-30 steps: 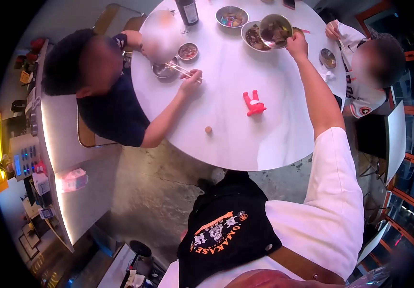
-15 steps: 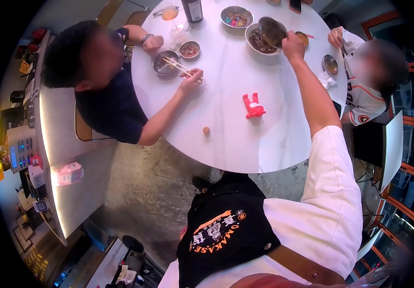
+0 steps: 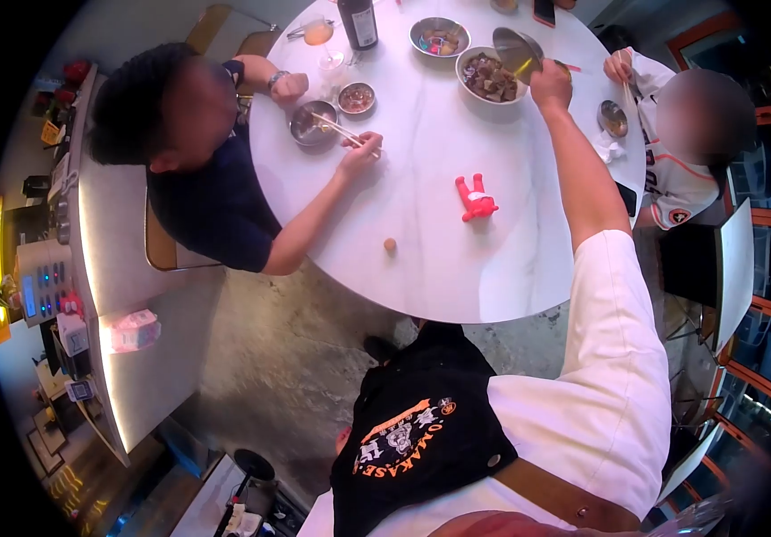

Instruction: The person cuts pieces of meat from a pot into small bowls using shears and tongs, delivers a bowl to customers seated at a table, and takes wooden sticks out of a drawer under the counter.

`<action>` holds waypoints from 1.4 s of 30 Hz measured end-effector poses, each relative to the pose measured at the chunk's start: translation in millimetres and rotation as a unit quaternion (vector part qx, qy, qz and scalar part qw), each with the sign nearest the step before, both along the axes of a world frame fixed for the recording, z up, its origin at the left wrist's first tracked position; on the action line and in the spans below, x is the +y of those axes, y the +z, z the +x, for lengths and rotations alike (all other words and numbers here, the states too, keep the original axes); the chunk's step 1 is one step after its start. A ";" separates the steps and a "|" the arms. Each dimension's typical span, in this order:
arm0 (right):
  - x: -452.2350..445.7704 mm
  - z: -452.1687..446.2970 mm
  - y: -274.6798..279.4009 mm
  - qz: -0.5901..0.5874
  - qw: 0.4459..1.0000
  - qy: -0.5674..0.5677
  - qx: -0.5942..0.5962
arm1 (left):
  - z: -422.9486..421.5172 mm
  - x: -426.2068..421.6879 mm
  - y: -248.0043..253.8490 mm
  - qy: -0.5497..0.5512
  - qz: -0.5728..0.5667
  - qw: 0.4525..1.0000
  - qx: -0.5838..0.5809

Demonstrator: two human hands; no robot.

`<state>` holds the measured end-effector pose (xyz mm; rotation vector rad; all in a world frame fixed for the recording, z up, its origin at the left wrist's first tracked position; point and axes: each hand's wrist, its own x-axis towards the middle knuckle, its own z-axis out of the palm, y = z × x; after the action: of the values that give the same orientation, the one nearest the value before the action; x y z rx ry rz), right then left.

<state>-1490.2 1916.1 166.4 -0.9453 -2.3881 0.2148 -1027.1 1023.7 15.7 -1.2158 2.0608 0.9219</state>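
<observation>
My right hand point(image 3: 552, 85) is closed on the rim of a metal bowl point(image 3: 518, 49) at the far side of the table. The metal bowl is tilted over a larger white bowl point(image 3: 490, 79) holding dark chunks of food in sauce. Yellowish liquid shows inside the tilted bowl. A second bowl point(image 3: 440, 38) with food pieces and something colourful stands just left of the white one. My left hand cannot be made out; only a small patch of skin shows beside my black apron point(image 3: 430, 430).
On the white table point(image 3: 340, 242) are a red figurine point(image 3: 476, 198), a cork point(image 3: 390, 244), a dark bottle point(image 3: 359, 22), a stemmed glass point(image 3: 321, 36) and a phone point(image 3: 544, 12). A seated person point(image 3: 206, 197) at left holds chopsticks point(image 3: 339, 130) over a metal bowl point(image 3: 313, 123). Another person point(image 3: 685, 170) sits at right.
The metal bowl in my right hand has shifted slightly right and up, uncovering more food in the white bowl. The left person's chopsticks hand has moved slightly.
</observation>
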 end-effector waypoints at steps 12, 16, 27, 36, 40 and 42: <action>-188.7 233.7 -33.6 -0.653 0.409 -0.077 0.632 | -223.4 -16.2 7.7 -0.265 0.141 0.951 0.073; -374.1 392.7 -53.9 -0.614 0.408 -0.151 0.659 | -302.0 -17.6 -34.6 -0.519 0.193 0.832 0.033; -966.4 770.8 23.4 -0.148 0.430 -0.519 0.724 | -294.3 34.4 -74.2 -0.920 0.166 0.280 -0.221; -1356.6 901.4 -1.8 0.102 0.206 -0.631 0.741 | -145.2 -9.5 -66.9 -0.950 0.148 0.274 -0.039; -1462.0 998.1 -27.1 0.156 0.207 -0.620 0.741 | -74.0 -111.2 -82.5 -0.960 0.140 0.243 0.005; -1496.2 1049.2 -36.8 0.197 0.131 -0.622 0.747 | -34.6 -173.3 -98.5 -0.972 0.142 0.187 0.010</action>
<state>-440.9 419.8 129.7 -1.0319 0.6281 -0.1586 -1061.7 850.4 -82.7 1.7537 1.3373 -0.2449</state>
